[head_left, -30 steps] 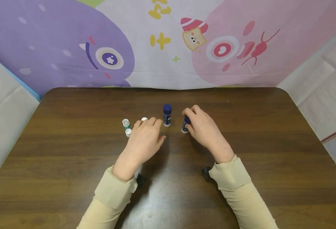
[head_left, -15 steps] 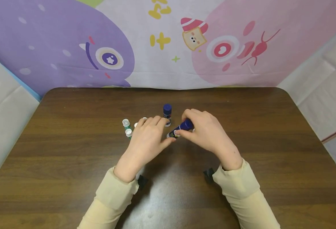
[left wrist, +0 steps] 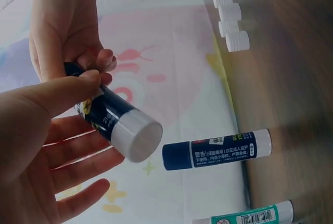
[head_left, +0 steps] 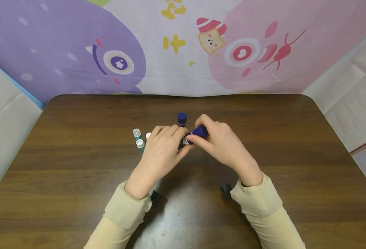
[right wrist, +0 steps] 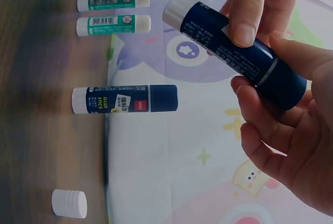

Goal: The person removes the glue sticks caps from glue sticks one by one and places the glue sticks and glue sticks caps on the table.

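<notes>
A navy glue stick [right wrist: 223,42] with a white base is held tilted above the table, its navy cap [head_left: 202,130] still on. My left hand [head_left: 159,148] pinches the body, thumb on top, and the white end points out past its fingers. At the cap end, my right hand [head_left: 228,147] grips with thumb and curled fingers. A second navy glue stick [right wrist: 125,99] stands upright on the table just behind the hands, capped. Several green glue sticks [right wrist: 113,25], without caps, stand near my left hand, partly hidden by it in the head view.
Several loose white caps [left wrist: 238,41] lie on the brown wooden table [head_left: 273,138], out of sight behind my right hand in the head view. A cartoon-printed cloth [head_left: 176,76] hangs along the table's far edge.
My right hand has lifted the navy glue stick off the table, tilted it and brought it left. My left hand, empty before, has taken hold of its body.
</notes>
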`<state>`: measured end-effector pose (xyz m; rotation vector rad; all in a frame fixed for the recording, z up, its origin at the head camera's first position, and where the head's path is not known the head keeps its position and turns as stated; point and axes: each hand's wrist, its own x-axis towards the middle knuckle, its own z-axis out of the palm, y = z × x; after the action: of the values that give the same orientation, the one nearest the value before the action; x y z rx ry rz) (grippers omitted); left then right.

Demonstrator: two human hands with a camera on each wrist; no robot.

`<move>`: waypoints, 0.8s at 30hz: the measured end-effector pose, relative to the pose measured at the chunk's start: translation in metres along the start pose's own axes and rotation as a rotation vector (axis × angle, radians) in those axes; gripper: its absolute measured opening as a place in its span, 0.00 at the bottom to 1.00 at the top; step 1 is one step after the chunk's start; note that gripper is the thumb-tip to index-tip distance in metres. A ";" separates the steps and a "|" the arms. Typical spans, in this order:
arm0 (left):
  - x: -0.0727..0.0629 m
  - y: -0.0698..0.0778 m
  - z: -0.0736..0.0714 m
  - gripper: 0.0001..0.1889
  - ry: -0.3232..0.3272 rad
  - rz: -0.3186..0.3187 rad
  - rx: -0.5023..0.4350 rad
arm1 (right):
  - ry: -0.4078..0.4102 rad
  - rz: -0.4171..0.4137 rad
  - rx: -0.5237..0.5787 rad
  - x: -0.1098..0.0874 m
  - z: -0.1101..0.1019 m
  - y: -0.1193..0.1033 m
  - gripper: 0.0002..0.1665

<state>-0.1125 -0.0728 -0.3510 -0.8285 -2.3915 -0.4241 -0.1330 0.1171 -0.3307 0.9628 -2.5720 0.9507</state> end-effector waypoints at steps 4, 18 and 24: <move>0.001 0.000 -0.001 0.14 -0.008 0.006 -0.022 | -0.017 0.008 0.018 0.000 0.000 -0.001 0.16; -0.001 -0.003 -0.006 0.17 -0.024 0.024 0.034 | -0.059 -0.016 0.045 0.002 0.003 0.000 0.09; 0.000 -0.004 -0.006 0.16 -0.022 0.019 0.030 | -0.074 -0.034 0.064 0.002 0.002 0.002 0.07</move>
<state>-0.1125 -0.0785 -0.3469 -0.8461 -2.4020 -0.3732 -0.1361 0.1160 -0.3320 1.0743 -2.5906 1.0128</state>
